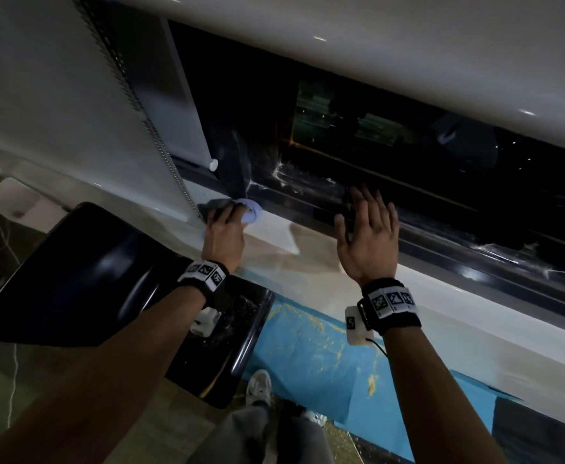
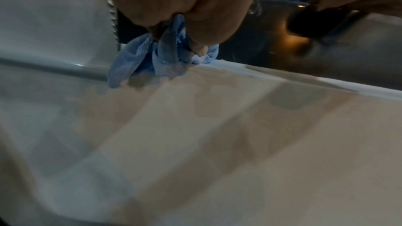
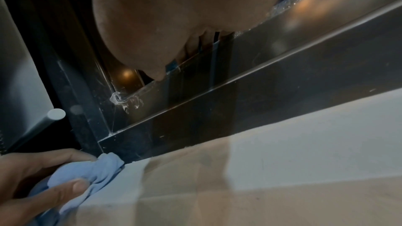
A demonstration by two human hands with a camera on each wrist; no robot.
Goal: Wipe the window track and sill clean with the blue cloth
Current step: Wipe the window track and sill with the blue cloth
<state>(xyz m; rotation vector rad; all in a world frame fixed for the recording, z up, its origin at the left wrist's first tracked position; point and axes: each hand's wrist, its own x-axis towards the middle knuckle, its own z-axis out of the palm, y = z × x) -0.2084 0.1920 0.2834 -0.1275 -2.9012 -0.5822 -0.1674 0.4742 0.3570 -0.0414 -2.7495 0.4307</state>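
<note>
My left hand (image 1: 222, 226) grips the bunched blue cloth (image 1: 250, 209) and presses it on the white sill (image 1: 308, 259) at the left corner, where the dark window track (image 1: 425, 236) meets the frame. The left wrist view shows the cloth (image 2: 161, 57) pinched under curled fingers against the sill (image 2: 217, 135). In the right wrist view the cloth (image 3: 87, 173) touches the track's (image 3: 217, 112) bottom corner. My right hand (image 1: 368, 222) hovers flat with straight, spread fingers over the track, to the right of the cloth, holding nothing.
A roller blind (image 1: 73, 95) with a bead chain (image 1: 174, 169) hangs just left of the cloth. A black chair (image 1: 90, 272) stands below my left arm. Blue sheeting (image 1: 308, 356) covers the floor under the sill. White smears mark the dark glass (image 1: 375, 128) and track.
</note>
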